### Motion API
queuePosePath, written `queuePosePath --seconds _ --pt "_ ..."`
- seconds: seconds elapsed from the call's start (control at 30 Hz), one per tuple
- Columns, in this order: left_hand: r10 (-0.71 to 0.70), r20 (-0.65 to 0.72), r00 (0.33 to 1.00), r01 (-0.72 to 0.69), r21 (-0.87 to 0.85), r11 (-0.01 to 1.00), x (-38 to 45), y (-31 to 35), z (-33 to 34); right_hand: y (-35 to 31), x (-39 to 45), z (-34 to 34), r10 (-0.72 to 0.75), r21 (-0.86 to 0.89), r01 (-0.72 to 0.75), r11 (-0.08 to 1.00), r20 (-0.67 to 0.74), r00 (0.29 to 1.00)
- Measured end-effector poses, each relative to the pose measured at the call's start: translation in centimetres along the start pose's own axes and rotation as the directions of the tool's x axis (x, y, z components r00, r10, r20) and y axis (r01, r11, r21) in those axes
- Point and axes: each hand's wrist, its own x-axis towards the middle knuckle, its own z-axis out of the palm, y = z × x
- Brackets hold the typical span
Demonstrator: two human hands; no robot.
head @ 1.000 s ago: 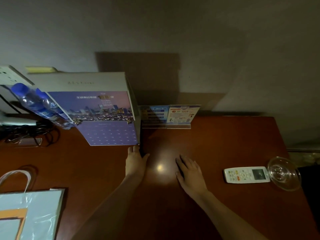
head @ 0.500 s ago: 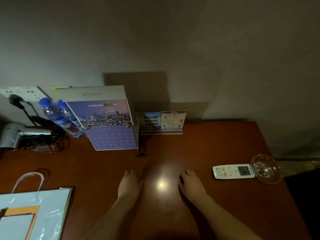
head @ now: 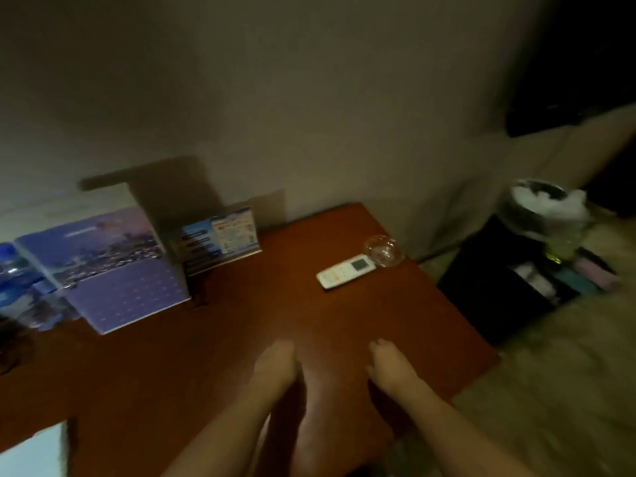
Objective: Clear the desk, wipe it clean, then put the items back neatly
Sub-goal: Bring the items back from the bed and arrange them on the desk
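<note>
The frame is blurred and tilted. My left hand (head: pixel 275 364) and my right hand (head: pixel 389 366) hover low over or rest on the red-brown desk (head: pixel 241 321) near its front, holding nothing, fingers loosely bent. A white remote control (head: pixel 346 271) lies at the far right beside a clear glass ashtray (head: pixel 383 251). A purple desk calendar (head: pixel 117 270) stands at the back left, with a blue leaflet stand (head: pixel 220 239) to its right. Blue water bottles (head: pixel 17 284) lie at the left edge.
A white bag (head: pixel 31 452) sits at the desk's near left corner. Right of the desk stands a dark bin or box (head: pixel 509 287) with a white-lined container (head: pixel 547 204) and small items on it. The wall runs along the back.
The view has swung right and tilted, bringing the dark bin beside the desk into sight. Both hands have drawn back toward the front of the desk, away from the calendar.
</note>
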Motion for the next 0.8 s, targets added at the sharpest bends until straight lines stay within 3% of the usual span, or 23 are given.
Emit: queuePosePath --seconds 0.13,0.33,0.43,0.57,0.8 --pt "0.243 0.093 0.965 -0.252 0.102 0.962 -2.3 5.2 1.5 3.3 -7.1 1.2 0.185 0.115 -0.172 0.978 -0.114 0.976" --pt "0.515 0.283 0.809 -0.563 0.128 0.816 -9.1 14.4 5.4 8.4 -19.1 4.4 0.417 0.269 -0.371 0.889 -0.137 0.899" --pt "0.609 0.321 0.725 -0.67 0.127 0.731 -13.1 19.6 7.8 11.5 -25.3 5.9 0.561 0.364 -0.484 0.796 -0.143 0.815" --pt "0.728 0.37 0.577 -0.815 0.199 0.544 -19.2 26.7 11.5 15.3 -33.3 7.5 0.73 0.455 -0.607 0.652 -0.159 0.665" --pt "0.812 0.5 0.301 -0.951 0.214 0.221 -31.4 38.3 18.9 22.7 -47.7 11.9 0.898 0.529 -0.736 0.422 -0.133 0.42"
